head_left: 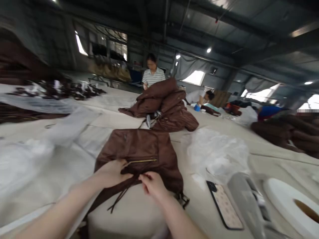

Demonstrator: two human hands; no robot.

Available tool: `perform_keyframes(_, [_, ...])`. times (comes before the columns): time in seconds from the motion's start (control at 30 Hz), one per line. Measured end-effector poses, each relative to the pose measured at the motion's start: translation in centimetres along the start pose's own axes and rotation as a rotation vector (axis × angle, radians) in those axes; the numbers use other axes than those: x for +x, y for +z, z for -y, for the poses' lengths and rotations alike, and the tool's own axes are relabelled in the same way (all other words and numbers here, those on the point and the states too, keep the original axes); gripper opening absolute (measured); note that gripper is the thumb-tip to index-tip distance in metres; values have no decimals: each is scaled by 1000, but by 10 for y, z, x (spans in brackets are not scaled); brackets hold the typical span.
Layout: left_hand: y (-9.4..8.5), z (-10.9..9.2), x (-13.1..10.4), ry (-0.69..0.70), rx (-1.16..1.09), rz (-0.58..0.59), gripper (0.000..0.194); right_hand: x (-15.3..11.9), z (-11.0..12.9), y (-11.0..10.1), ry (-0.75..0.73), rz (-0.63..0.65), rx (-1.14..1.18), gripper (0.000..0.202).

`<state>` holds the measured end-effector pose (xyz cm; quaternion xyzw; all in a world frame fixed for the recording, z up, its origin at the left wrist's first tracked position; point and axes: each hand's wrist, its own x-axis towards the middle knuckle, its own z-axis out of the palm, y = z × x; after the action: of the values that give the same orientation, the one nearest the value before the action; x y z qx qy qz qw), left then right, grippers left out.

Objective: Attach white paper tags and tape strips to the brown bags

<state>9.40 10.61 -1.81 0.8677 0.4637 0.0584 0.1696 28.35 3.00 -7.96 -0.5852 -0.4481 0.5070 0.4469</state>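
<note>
A brown bag with a gold zipper lies on the table in front of me. My left hand is closed on the bag's near part, thumb stretched along the edge and fingertips by the zipper's left end. Opposite it, my right hand pinches at the near edge, where a thin dark cord runs out; the cord's loose ends hang toward me. Exactly how much fabric is between the fingers is hard to see. A metal buckle sits at the bag's right corner.
More brown bags are piled behind. Crumpled clear plastic, a phone, a grey tape dispenser and a large white roll lie to the right. Plastic sheeting spreads left. A person in a striped shirt stands across the table.
</note>
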Motion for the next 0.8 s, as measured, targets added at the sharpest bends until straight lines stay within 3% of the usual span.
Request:
perform_keyframes(0.13, [13,-9,2,-29,31,-13,28,3,-5,4,4,46,25,41])
perform_keyframes(0.27, [16,-23,1,38,43,42,25,-2,-4,5,52,-28,83,44])
perform_keyframes(0.43, [18,-24,-4,90,31,14,32,2,-1,2,121,-80,198,48])
perform_keyframes(0.57, [22,-31,-7,216,-37,6,14,0,1,-2,158,-1,404,43])
perform_keyframes(0.7, [15,-48,-15,382,-278,44,14,-7,9,-9,207,155,577,42])
perform_keyframes(0.8, [0,-54,-23,347,-426,-12,24,-8,18,-17,164,213,650,36])
